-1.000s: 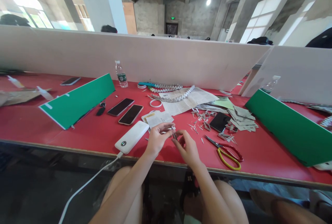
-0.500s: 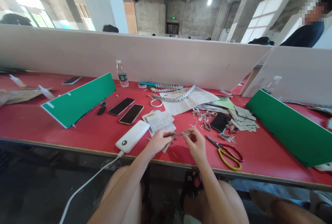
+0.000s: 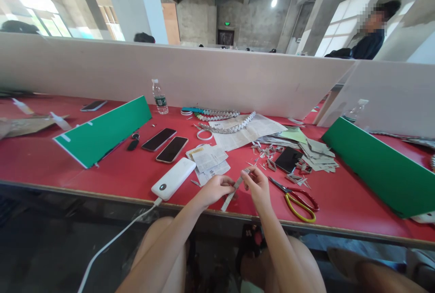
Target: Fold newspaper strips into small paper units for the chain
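paper strip (image 3: 231,193), narrow and folded from newsprint, is held slanted above the near edge of the red table (image 3: 129,173), its upper end toward the right hand and its lower end dipping toward the table edge. the left hand (image 3: 215,189) has its fingers closed together on the middle of the strip, and the right hand (image 3: 258,185) pinches the upper end between thumb and fingertips. both hands sit close together, almost touching, with the bare forearms reaching up from the lap.

just left of the left hand lies a white power bank (image 3: 173,178) with a white cable (image 3: 112,241) trailing off the table edge. behind the hands rests a small stack of newspaper pieces (image 3: 208,158). to the right of the right hand lie scissors (image 3: 299,200) with red and yellow handles, blades pointing toward the hands. further back are two dark phones (image 3: 166,143) side by side, a scatter of small folded paper bits (image 3: 267,155), a black phone (image 3: 288,159), a large newspaper sheet (image 3: 249,131) carrying a woven paper chain (image 3: 231,125), and a water bottle (image 3: 159,97) against the white partition (image 3: 204,75). green boards (image 3: 102,132) lean at either side. a person in dark clothing (image 3: 369,41) stands beyond the partition at far right
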